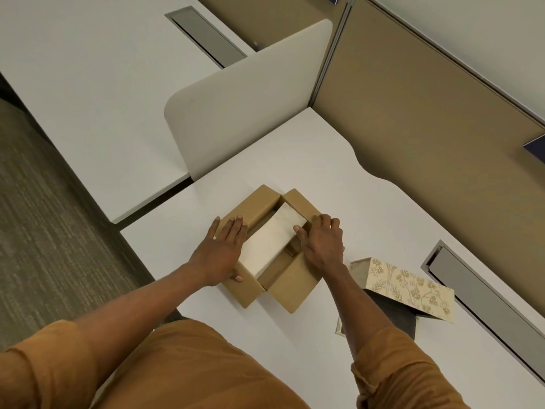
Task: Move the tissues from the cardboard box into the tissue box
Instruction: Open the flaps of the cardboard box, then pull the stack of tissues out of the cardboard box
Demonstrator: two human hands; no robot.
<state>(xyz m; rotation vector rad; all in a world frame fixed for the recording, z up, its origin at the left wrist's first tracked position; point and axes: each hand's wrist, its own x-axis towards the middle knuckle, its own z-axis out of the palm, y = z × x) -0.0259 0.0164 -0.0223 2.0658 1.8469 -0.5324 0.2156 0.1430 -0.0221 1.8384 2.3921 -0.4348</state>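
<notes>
A brown cardboard box (pixel 290 286) sits on the white desk (pixel 368 208) with its top flaps spread. Inside it lies a white stack of tissues (pixel 272 242). My left hand (pixel 222 252) rests flat on the left flap, fingers spread, thumb hooked over the near edge. My right hand (pixel 323 242) presses on the right flap, its thumb touching the far end of the tissues. To the right stands the floral cream tissue box (pixel 410 287), its lid tilted up and its dark inside showing, partly hidden behind my right forearm.
A grey cable slot (pixel 483 296) runs along the desk at the right. A white divider panel (pixel 253 98) stands behind the cardboard box, with tan partition walls (pixel 413 107) beyond. A second desk (pixel 88 84) and carpet (pixel 44 231) lie to the left.
</notes>
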